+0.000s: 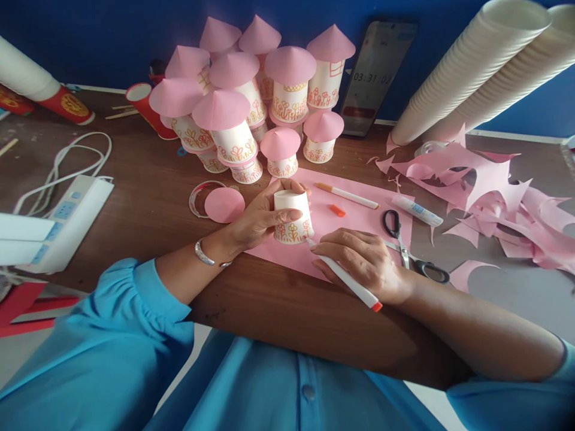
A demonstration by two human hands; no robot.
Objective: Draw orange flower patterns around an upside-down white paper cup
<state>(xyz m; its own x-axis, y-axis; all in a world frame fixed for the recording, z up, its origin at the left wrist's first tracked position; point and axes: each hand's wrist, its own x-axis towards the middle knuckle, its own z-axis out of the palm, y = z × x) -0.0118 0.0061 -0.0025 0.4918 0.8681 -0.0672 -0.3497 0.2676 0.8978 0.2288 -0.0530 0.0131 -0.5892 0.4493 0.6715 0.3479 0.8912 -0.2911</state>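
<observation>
My small white tapered paper cup (291, 205) looks smooth and matt, as do the pink conical paper roofs (290, 66). The brown wood-look tabletop (269, 308) has a soft sheen (my silver-coloured open metal bangle (203, 254) is glossier).

From where I stand: a white power strip (76, 209) at the table's left end, its white cable (109, 149) looped behind it, with thin wooden sticks (122, 114) lying near a plain red cup (155, 117). Toward the back, a phone (380, 78) leans upright against the blue wall (135, 36), timer digits on its screen; at lower left, below the table (135, 173), a red object (13, 305), only partly visible.
</observation>
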